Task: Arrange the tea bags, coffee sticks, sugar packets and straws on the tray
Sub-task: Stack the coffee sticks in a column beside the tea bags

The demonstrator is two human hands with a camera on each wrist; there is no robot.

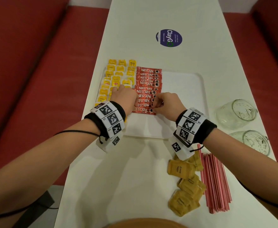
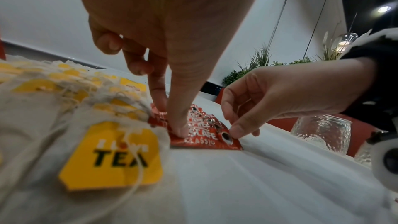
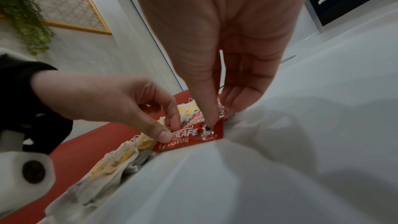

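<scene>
Spanning a white worktop (image 1: 118,178), a white tray (image 1: 184,89) holds yellow-tagged tea bags (image 1: 116,76) beside red coffee sticks (image 1: 147,83); both hands meet at the nearest coffee stick (image 1: 144,111), left hand (image 1: 125,97) pressing it with thumb and fingertip, right hand (image 1: 167,102) fingers (image 2: 237,129) pinching its end, while sugar packets (image 1: 184,185) and straws (image 1: 215,183) lie off the tray

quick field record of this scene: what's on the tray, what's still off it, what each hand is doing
on tray: tea bags in rows at left, coffee sticks in a column beside them
off tray: sugar packets, straws on the table
left hand: thumb presses nearest stick
right hand: fingertips on that stick's other end
also: two glass jars at right
</scene>
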